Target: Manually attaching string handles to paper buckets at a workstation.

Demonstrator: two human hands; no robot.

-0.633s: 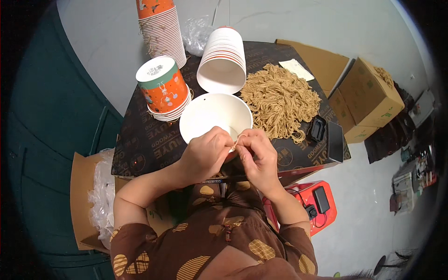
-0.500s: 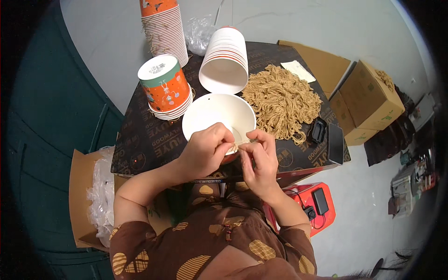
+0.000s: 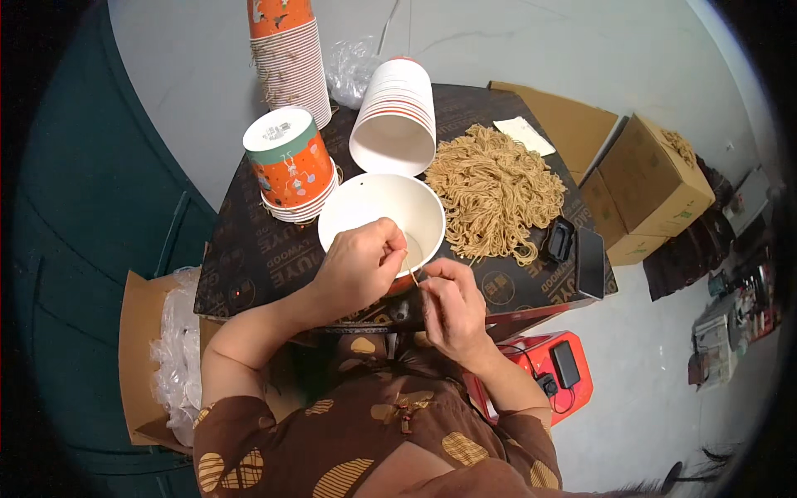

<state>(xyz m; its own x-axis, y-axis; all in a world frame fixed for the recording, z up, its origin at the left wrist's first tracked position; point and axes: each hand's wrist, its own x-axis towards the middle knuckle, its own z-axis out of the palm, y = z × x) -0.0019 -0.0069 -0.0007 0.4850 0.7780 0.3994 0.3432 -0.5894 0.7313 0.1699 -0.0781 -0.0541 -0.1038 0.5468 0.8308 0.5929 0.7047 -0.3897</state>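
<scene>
A white paper bucket [image 3: 355, 199] with an orange outside stands open end up at the table's front edge. At its near rim my left hand [image 3: 359, 264] pinches a thin tan cord [image 3: 413, 270]. My right hand [image 3: 455, 309] is closed on the cord's other side, just right of the rim, and the cord runs short and taut between them. Whether the cord passes through the rim is hidden by my fingers. Right of the bucket lies a heap of tan cords [image 3: 502, 195].
Upside-down orange buckets [image 3: 290, 174] stand nested at the left, with a taller stack [image 3: 290, 70] behind. A white bucket stack [image 3: 394, 124] lies on its side. A black tray [image 3: 560, 241] sits on the right. Cardboard boxes [image 3: 656, 191] and a red stool [image 3: 531, 357] flank the table.
My hands have drawn slightly apart, with the right one lower, and a stretch of cord now shows between them. The view has shifted a little.
</scene>
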